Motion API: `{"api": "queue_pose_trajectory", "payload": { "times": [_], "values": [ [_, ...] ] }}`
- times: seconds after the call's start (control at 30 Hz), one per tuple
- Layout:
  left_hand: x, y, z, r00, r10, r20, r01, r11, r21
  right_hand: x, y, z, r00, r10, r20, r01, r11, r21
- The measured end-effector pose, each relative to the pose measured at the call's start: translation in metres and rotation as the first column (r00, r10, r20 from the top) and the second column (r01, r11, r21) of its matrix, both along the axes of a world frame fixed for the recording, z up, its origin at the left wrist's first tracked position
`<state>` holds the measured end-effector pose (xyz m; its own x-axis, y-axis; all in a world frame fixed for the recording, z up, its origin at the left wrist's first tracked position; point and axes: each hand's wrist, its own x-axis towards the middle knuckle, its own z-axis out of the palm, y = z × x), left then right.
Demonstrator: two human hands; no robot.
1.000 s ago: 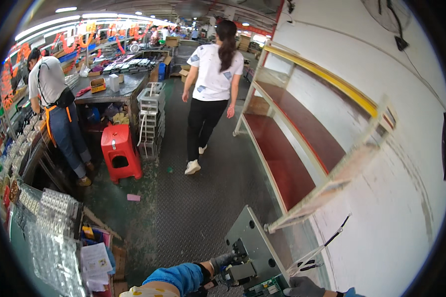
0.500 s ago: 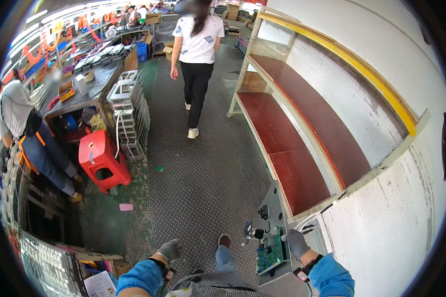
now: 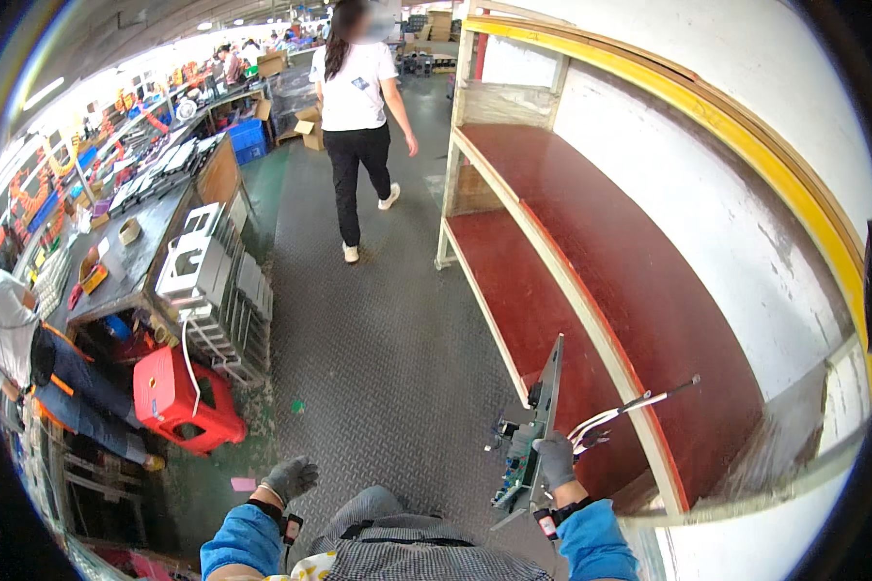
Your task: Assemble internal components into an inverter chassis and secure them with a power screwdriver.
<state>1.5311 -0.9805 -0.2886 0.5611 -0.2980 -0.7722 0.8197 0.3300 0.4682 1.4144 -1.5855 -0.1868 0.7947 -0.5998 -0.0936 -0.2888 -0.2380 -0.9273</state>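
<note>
My right hand [image 3: 554,459], in a grey glove, grips the edge of a grey metal plate [image 3: 549,389] at my right side. A green circuit board [image 3: 515,473] and small dark parts are mounted on the plate's left face. White and black cables [image 3: 608,414] stick out to the right beyond the hand, in front of the rack. The plate is held nearly on edge. My left hand [image 3: 291,477], also gloved in grey, hangs in the air over the floor with loosely bent fingers, holding nothing.
A wooden rack with dark red shelves [image 3: 543,281] runs along the right wall. At left stand a red plastic stool [image 3: 186,402], stacked metal frames [image 3: 218,281] and a cluttered workbench [image 3: 150,232]. One person [image 3: 355,107] walks ahead; another [image 3: 63,378] stands at the left bench.
I have moved forward along the aisle, and the rack is now closer. The plate has turned more edge-on and stays in my right hand. The person ahead has taken a step.
</note>
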Motion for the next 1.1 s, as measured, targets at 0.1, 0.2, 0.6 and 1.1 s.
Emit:
{"api": "queue_pose_trajectory", "payload": {
  "times": [0.1, 0.2, 0.6, 1.1],
  "values": [
    [0.072, -0.027, 0.024, 0.997, -0.083, -0.004, 0.083, 0.994, 0.071, 0.071, -0.006, -0.002, 0.987, -0.155, -0.047, 0.156, 0.987, 0.024],
    [0.158, -0.032, 0.0, 0.988, -0.14, -0.063, 0.146, 0.983, 0.114, 0.155, -0.018, -0.001, 0.974, -0.226, 0.017, 0.22, 0.961, 0.166],
    [0.517, -0.075, 0.01, 0.945, -0.307, 0.113, 0.269, 0.925, 0.267, 0.485, -0.01, 0.054, 0.628, -0.747, 0.218, 0.412, 0.557, 0.721],
    [0.787, -0.556, 0.031, -0.338, -0.9, 0.276, 0.446, 0.105, 0.889, 0.805, -0.154, -0.054, 0.484, -0.796, 0.364, 0.564, 0.601, 0.566]
  ]
}}
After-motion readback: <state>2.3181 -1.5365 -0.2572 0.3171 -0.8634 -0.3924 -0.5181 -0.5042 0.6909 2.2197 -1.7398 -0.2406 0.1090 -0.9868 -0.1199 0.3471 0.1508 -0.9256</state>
